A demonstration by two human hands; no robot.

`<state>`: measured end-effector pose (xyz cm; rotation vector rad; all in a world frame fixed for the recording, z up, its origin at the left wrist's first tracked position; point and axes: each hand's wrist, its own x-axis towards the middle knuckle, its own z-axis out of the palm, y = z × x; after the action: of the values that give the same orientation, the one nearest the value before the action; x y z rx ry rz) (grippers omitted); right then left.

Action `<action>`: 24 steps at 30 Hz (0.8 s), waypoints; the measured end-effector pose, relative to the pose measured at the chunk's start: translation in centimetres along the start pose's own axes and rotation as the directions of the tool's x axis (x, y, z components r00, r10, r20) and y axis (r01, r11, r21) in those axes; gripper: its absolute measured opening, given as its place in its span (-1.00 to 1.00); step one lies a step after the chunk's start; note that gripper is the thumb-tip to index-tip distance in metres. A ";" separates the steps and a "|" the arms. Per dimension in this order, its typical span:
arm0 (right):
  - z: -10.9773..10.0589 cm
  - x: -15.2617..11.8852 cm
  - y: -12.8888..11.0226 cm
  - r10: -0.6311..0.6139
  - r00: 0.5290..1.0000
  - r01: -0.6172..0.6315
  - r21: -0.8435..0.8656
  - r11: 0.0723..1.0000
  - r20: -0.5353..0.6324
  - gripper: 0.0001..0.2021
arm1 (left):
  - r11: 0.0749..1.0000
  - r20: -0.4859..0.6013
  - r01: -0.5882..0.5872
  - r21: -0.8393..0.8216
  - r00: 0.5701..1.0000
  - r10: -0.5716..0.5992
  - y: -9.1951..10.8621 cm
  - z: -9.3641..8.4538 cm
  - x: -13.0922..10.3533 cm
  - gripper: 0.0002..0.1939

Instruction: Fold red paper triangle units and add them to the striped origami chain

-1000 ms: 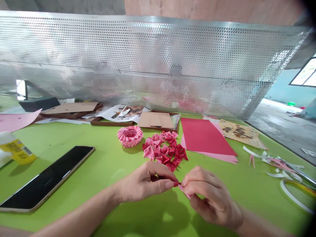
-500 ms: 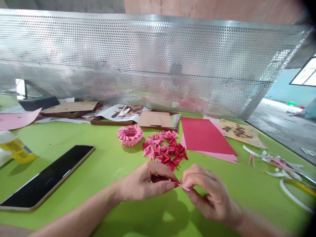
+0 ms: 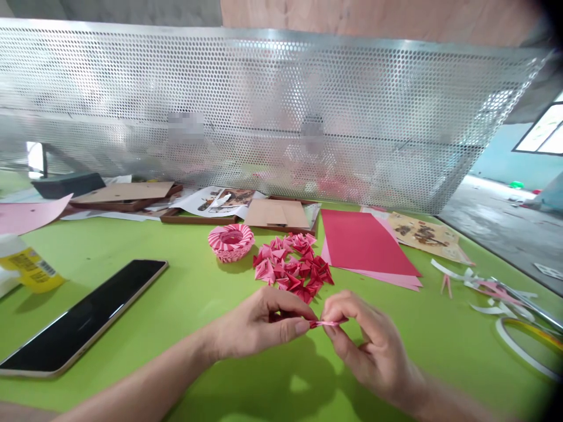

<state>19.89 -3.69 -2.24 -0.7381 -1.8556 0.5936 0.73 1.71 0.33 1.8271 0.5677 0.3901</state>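
Observation:
Between my hands is a small folded piece of pink and red paper (image 3: 326, 323). My left hand (image 3: 264, 323) pinches its red end between thumb and fingers, and part of the piece is hidden inside the palm. The thumb and index finger of my right hand (image 3: 365, 340) close on the pink end. Just beyond my fingers lies a heap of folded pink and red paper pieces (image 3: 292, 266). To its left stands a round pink woven-looking paper basket (image 3: 231, 243) with a striped rim.
Red and pink paper sheets (image 3: 369, 243) lie right of the heap. A phone (image 3: 88, 316) and a yellow-labelled bottle (image 3: 33, 269) are on the left. Paper strips, scissors (image 3: 525, 302) and a tape roll (image 3: 525, 346) sit at right. A perforated metal screen (image 3: 264, 105) stands behind.
My right fingers have shifted their grip on the pink end and raised it slightly, so the paper now lies more level. My left hand stays nearly in place.

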 end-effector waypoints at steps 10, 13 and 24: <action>0.2 0.1 -0.1 -0.015 0.999 0.016 0.016 1.000 -0.029 -0.83 | 1.000 -0.041 -0.004 -0.014 0.999 0.003 0.0 0.2 0.2 -0.63; 0.1 0.4 0.0 0.064 0.997 -0.063 0.044 0.997 -0.032 -0.88 | 0.999 -0.071 0.038 -0.007 0.997 -0.038 0.2 0.2 0.4 -0.61; -0.8 1.0 0.0 0.183 0.982 -0.186 -0.070 0.980 -0.048 -0.90 | 0.972 -0.149 0.180 -0.149 0.968 -0.202 0.2 0.3 0.5 -0.57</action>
<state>20.38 -2.92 -1.32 -0.9723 -1.7906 0.6246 1.32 1.67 0.42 1.6043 0.8057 0.4391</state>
